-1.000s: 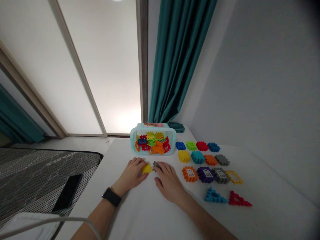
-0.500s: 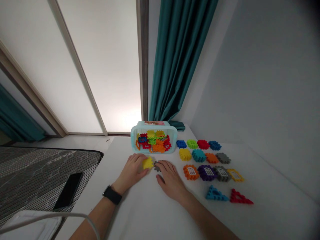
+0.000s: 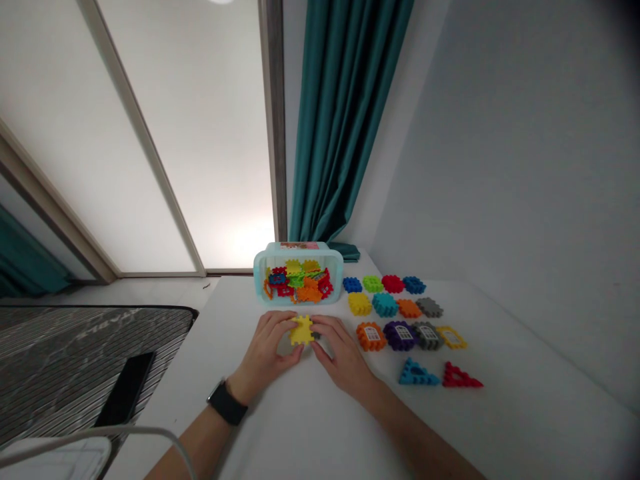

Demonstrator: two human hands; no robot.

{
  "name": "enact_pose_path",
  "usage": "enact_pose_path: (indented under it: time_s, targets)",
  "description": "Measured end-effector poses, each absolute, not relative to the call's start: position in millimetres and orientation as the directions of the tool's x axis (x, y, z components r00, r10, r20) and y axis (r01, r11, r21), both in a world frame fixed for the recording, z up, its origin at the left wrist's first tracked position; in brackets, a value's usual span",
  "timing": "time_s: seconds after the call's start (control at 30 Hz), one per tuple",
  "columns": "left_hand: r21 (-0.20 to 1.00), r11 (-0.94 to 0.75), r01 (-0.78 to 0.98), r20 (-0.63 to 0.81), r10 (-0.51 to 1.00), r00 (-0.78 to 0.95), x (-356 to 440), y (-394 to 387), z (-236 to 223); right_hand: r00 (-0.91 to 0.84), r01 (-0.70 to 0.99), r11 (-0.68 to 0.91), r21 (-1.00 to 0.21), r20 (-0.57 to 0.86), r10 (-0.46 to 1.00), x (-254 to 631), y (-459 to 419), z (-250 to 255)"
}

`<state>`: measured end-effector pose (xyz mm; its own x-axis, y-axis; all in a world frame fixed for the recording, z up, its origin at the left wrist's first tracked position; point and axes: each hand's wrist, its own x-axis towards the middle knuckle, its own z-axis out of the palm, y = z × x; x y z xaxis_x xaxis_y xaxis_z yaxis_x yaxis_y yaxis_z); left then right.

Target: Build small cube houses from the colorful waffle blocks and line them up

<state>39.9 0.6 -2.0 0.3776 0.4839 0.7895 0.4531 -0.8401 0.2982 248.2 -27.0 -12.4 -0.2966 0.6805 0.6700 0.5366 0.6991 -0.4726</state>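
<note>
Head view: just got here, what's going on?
A person's left hand grips a yellow toothed piece over a white table. The right hand's fingers are at its right edge, beside a mostly hidden grey piece. Rows of toothed blocks lie to the right, two triangles nearest the person; more pieces fill a pale blue tub behind the hands.

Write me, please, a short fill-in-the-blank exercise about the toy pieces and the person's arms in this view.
1. The left hand grips a toy piece coloured ____.
2. The person wears a watch on the ____ arm.
3. The purple piece lies between an orange piece and a ____ one.
4. Beside the blue triangle lies another triangle coloured ____.

Missing words: yellow; left; grey; red.
</note>
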Motion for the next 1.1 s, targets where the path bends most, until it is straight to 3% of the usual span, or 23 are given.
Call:
enact_pose_path:
  time_s: [0.33,0.6,0.83,1.0,1.1]
  targets:
    - [0.345,-0.852,0.395,0.773,0.496,0.396,40,-4,0,-0.273,0.517,0.717,-0.468,0.704,0.656,252,-26,-13]
    - [0.387,-0.763,0.518,0.709,0.605,0.363,32,1,-9,-0.247,0.519,0.707,-0.48,0.708,0.662,255,-25,-13]
    - [0.424,-0.747,0.512,0.66,0.642,0.391,29,2,-10,-0.289,0.516,0.72,-0.464,0.697,0.656,257,-25,-13]
    - [0.473,-0.731,0.492,0.649,0.667,0.367,27,6,-16,-0.28,0.507,0.696,-0.509,0.666,0.691,256,-28,-10]
    - [0.494,-0.731,0.47,0.649,0.67,0.361,27,7,-17,-0.195,0.454,0.642,-0.618,0.634,0.748,252,-29,-10]
